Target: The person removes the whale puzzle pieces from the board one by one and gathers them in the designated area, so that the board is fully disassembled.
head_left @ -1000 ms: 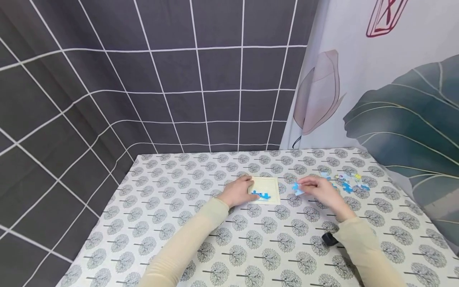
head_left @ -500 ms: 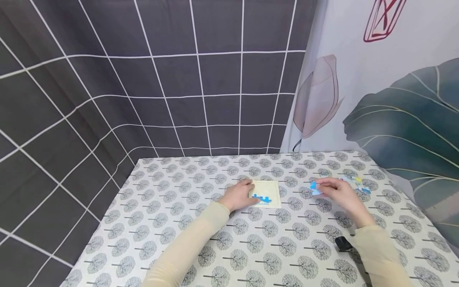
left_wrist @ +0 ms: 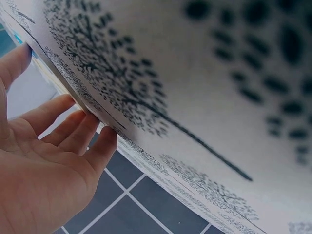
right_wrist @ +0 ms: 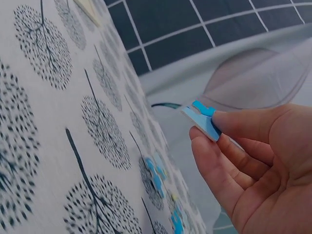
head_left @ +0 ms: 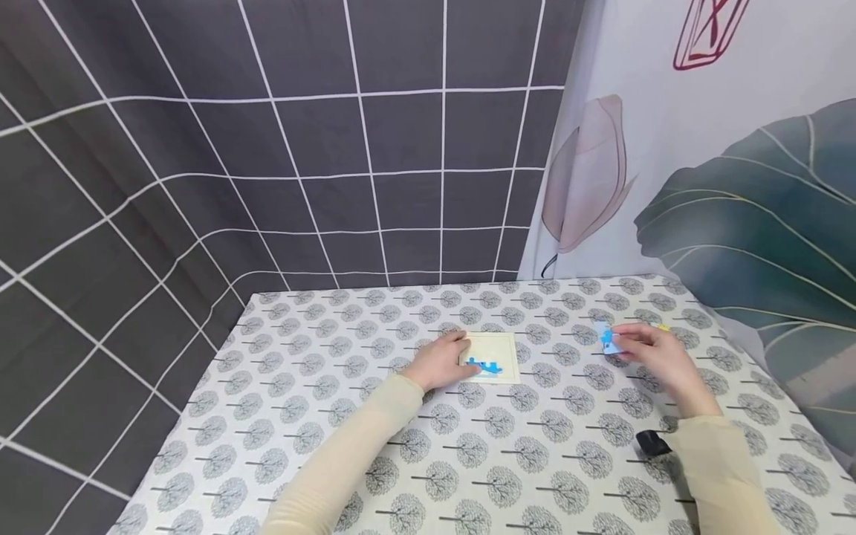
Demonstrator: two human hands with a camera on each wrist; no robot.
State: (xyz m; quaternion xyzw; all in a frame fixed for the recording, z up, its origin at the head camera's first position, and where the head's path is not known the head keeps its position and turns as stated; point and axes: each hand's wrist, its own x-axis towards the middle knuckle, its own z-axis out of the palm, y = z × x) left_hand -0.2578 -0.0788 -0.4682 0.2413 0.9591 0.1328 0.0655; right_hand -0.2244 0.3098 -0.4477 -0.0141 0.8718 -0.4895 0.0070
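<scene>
My left hand [head_left: 438,362] rests at the left side of a shallow cream puzzle tray [head_left: 508,342]. Its thumb touches joined blue puzzle pieces [head_left: 493,368] along the tray's front edge, while the other fingertips [left_wrist: 108,134] lie along the rim in the left wrist view. Off to the right, my right hand [head_left: 658,360] pinches a puzzle piece [right_wrist: 207,124] between thumb and fingers. That piece is light blue with brighter blue on it, and appears raised off the cloth in the right wrist view. More loose puzzle pieces [right_wrist: 157,175] lie beyond the hand, mostly hidden by it in the head view.
A white cloth [head_left: 374,446] printed with grey trees covers the table. A dark gridded curtain [head_left: 401,186] hangs behind, and a pale leaf-print curtain [head_left: 735,223] hangs at the right. A small black object [head_left: 652,443] shows beside the right sleeve.
My right hand has moved right, away from the tray and toward the loose pieces, with the puzzle piece still pinched. The left hand has stayed at the tray.
</scene>
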